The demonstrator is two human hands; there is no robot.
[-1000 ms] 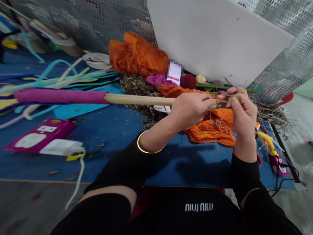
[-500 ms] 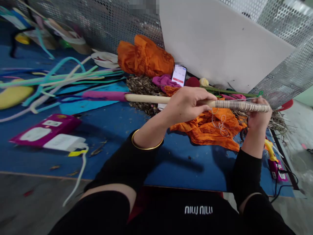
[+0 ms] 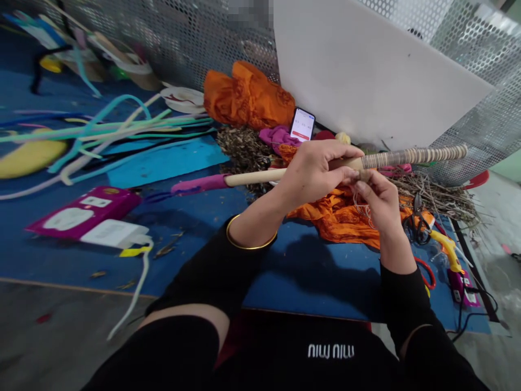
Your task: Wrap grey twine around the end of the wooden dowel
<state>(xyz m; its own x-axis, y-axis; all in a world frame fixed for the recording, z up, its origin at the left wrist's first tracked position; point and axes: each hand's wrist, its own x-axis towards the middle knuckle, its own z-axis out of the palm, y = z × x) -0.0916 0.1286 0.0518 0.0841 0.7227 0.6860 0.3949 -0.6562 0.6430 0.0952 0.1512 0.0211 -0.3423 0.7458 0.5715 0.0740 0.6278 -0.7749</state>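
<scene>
A long pale stick (image 3: 256, 177) runs across in front of me, raised above the table. Purple cloth (image 3: 199, 184) wraps its left end, and grey-and-cream cord (image 3: 415, 156) is wound tightly around its right part. My left hand (image 3: 319, 165) grips the stick just left of the winding. Close beside it, my right hand (image 3: 378, 195) pinches at the cord with thumb and finger under the start of the winding. Loose thin cord (image 3: 364, 209) dangles below my fingers. Orange cloth (image 3: 337, 217) lies under the hands.
A blue table (image 3: 309, 293) holds pastel foam strips (image 3: 109, 130), a purple pouch (image 3: 81, 214), a phone (image 3: 303, 125) and dry twigs (image 3: 443, 195). Scissors (image 3: 418, 220) and a yellow glue gun (image 3: 448, 247) lie at right. A white board (image 3: 374, 70) leans behind.
My right hand has moved left from the stick's far right end to beside my left hand. The right end of the stick has tilted upward.
</scene>
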